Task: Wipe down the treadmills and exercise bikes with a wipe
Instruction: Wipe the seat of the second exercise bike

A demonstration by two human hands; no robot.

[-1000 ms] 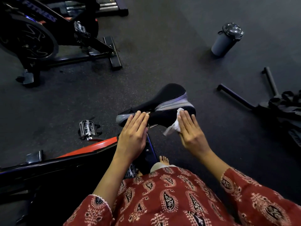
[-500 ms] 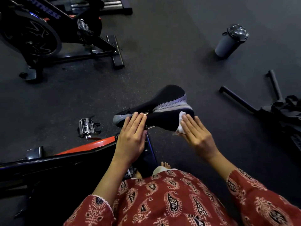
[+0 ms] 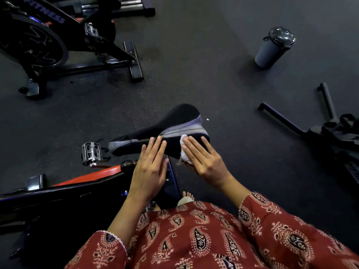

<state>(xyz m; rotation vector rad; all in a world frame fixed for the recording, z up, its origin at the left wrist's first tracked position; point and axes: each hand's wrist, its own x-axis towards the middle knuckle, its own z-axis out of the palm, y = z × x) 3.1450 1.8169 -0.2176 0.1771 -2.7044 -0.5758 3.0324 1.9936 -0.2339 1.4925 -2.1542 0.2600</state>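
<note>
Right hand [image 3: 204,162] fingers flat, pressing wipe [image 3: 183,137] on saddle [image 3: 174,117]; left hand [image 3: 149,171] fingers straight, steadying saddle. Wipe soft, light, probably bunches; keep under fingertips.

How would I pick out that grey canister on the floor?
Find the black-and-grey bike saddle in the middle, then look up and right across the dark floor. A grey cylindrical canister with a glossy dark lid stands alone there, the only round tub among bike frames.
</note>
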